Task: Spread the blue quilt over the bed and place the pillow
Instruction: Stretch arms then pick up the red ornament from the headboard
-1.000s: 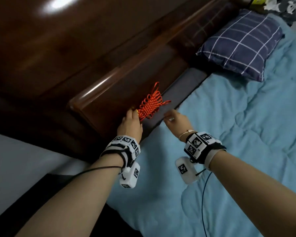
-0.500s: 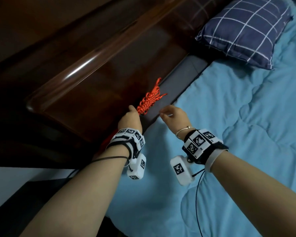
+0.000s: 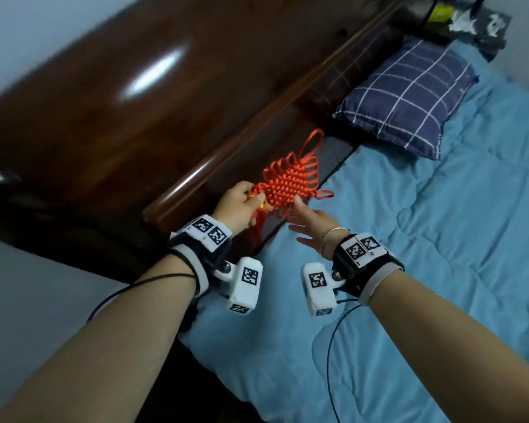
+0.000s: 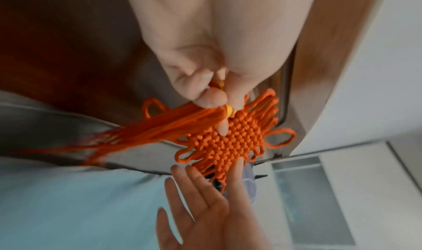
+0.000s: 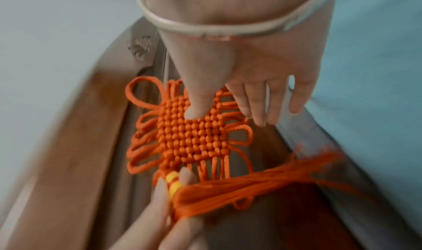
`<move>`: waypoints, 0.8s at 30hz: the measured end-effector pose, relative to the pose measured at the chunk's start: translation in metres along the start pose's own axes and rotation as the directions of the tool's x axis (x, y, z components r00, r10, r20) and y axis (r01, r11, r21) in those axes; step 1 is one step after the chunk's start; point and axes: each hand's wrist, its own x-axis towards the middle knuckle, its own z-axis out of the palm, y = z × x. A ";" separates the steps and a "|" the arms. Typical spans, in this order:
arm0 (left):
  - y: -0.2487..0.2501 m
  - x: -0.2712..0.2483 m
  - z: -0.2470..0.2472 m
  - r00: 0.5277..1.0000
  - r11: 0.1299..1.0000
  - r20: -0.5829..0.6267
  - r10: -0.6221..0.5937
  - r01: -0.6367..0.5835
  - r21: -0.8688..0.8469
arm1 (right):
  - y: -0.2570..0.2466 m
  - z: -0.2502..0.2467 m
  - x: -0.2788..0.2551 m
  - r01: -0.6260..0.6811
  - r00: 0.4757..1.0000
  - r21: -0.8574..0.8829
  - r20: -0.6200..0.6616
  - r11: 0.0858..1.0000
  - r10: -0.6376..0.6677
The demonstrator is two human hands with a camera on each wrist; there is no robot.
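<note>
The blue quilt lies spread over the bed, somewhat rumpled. A navy checked pillow rests at the head end, against the headboard. Above the quilt's left edge my left hand pinches a red woven knot ornament at its yellow bead, and the tassel hangs down. My right hand is open beside it with straight fingers. Its thumb touches the woven panel.
A dark glossy wooden headboard runs along the left of the bed. A grey mattress edge shows between it and the quilt. Dark clutter with a yellow item sits beyond the pillow. A black cable hangs from my right wrist.
My left hand has lifted the red knot up from the gap by the headboard, and it now faces flat toward me. My right hand's fingers have straightened. The view has tilted up.
</note>
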 end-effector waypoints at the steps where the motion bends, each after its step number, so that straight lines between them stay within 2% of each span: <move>1: 0.015 -0.011 -0.006 1.000 0.998 0.029 0.002 0.000 -0.058 | -0.011 -0.003 -0.014 0.005 1.000 0.062 0.016 0.998 -0.006; 5: 0.069 -0.052 -0.028 0.996 0.976 0.085 0.033 -0.013 -0.219 | -0.056 -0.007 -0.061 0.034 0.983 0.371 0.155 0.928 -0.098; 7: 0.094 -0.071 -0.037 0.992 0.960 0.110 0.054 -0.022 -0.279 | -0.077 -0.004 -0.079 0.054 0.968 0.415 0.201 0.908 -0.150; 9: 0.117 -0.088 -0.047 0.988 0.948 0.134 0.072 -0.026 -0.317 | -0.099 -0.003 -0.098 0.122 0.961 0.402 0.180 0.907 -0.209; 12: 0.144 -0.112 -0.064 0.984 0.970 0.143 0.110 -0.075 -0.230 | -0.129 -0.004 -0.118 0.216 0.936 0.419 0.169 0.882 -0.309; 17: 0.170 -0.144 -0.093 0.982 0.984 0.118 0.148 -0.158 0.085 | -0.178 0.009 -0.161 0.444 0.843 0.341 0.156 0.829 -0.515; 20: 0.176 -0.168 -0.118 0.984 0.945 0.029 0.176 -0.177 0.275 | -0.203 0.027 -0.182 0.589 0.752 0.251 0.179 0.768 -0.635; 21: 0.178 -0.171 -0.123 0.983 0.943 -0.004 0.185 -0.176 0.282 | -0.207 0.030 -0.186 0.631 0.725 0.208 0.182 0.747 -0.664; 24: 0.183 -0.194 -0.153 0.950 0.980 -0.242 0.200 -0.188 0.069 | -0.227 0.058 -0.207 0.730 0.643 0.094 0.241 0.676 -0.727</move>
